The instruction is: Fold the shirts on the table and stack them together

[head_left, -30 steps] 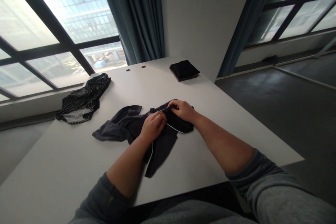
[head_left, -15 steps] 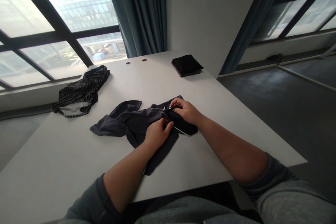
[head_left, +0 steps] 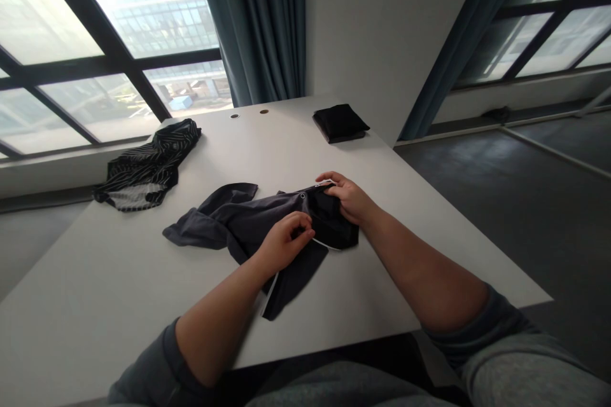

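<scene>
A dark grey garment (head_left: 258,219) with white edging and a black inner side lies crumpled before me. Its exact kind is hard to make out. A small white-ringed eyelet shows near its right end. My right hand (head_left: 352,198) grips the upper right edge, thumb and fingers pinching a white-trimmed strip and lifting the opening a little. Over the front of the same opening, my left hand (head_left: 286,238) is closed, fingers curled and thumb and fingertips together at the cloth's edge. One flap with a white stripe hangs toward me below the left wrist.
The garment lies on a white table (head_left: 200,305). At the back left is a black patterned garment (head_left: 147,162), loosely heaped near the window. A black folded stack of cloth (head_left: 340,122) sits at the far right corner. Two round holes are near the back edge.
My right hand has shifted slightly right and pulled the garment's opening wider, showing more of its black inside. My left hand has risen a little from the cloth, fingers more curled.
</scene>
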Tool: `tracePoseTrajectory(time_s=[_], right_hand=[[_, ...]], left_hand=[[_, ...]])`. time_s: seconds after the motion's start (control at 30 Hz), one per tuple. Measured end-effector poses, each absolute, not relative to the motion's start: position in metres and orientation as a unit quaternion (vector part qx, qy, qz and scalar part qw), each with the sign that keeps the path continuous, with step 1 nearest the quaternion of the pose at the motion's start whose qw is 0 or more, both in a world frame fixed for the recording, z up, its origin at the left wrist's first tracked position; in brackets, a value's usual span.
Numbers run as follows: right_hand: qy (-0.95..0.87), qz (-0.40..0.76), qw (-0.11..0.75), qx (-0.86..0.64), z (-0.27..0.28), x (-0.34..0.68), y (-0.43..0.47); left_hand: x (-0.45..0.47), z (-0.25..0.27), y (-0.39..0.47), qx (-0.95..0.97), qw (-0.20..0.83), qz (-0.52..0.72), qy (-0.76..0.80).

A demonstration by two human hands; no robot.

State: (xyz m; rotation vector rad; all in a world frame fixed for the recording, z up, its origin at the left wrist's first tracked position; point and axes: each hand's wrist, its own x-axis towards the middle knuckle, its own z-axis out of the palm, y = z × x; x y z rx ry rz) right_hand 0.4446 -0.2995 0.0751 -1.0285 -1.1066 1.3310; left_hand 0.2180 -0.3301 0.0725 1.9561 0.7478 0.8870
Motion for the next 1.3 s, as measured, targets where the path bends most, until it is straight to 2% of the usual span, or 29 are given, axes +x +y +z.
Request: tracePoseTrajectory(time_s=[0.1, 0.2, 0.3, 0.4, 0.47, 0.77, 1.1, 1.3], right_hand=[[-0.458, 0.578, 0.541, -0.404, 0.076, 0.446, -0.300], [-0.465, 0.595, 0.530, -0.385, 0.079, 0.444, -0.303], [-0.487, 0.596, 0.507, -0.388, 0.082, 0.441, -0.307], [-0.497, 0.596, 0.497, -0.387, 0.082, 0.438, -0.309], [-0.506, 0.590, 0.495, -0.389, 0.082, 0.436, -0.310], [-0.626, 0.507, 0.464, -0.367, 0.089, 0.431, -0.318], [-0.681, 0.419, 0.436, -0.413, 0.088, 0.430, -0.321], [-0.700, 0.352, 0.442, -0.436, 0.091, 0.429, -0.325]], left_hand=[[0.209, 0.086, -0.332, 0.801, 0.461, 0.324, 0.203], [0.204, 0.095, -0.336, 0.813, 0.514, 0.241, 0.129], [0.207, 0.091, -0.337, 0.784, 0.557, 0.210, 0.177], [0.214, 0.079, -0.335, 0.701, 0.587, 0.252, 0.317], [0.219, 0.074, -0.333, 0.671, 0.588, 0.276, 0.357], [0.221, 0.079, -0.335, 0.600, 0.595, 0.349, 0.404], [0.221, 0.070, -0.328, 0.561, 0.584, 0.421, 0.410], [0.220, 0.069, -0.329, 0.507, 0.637, 0.436, 0.384]])
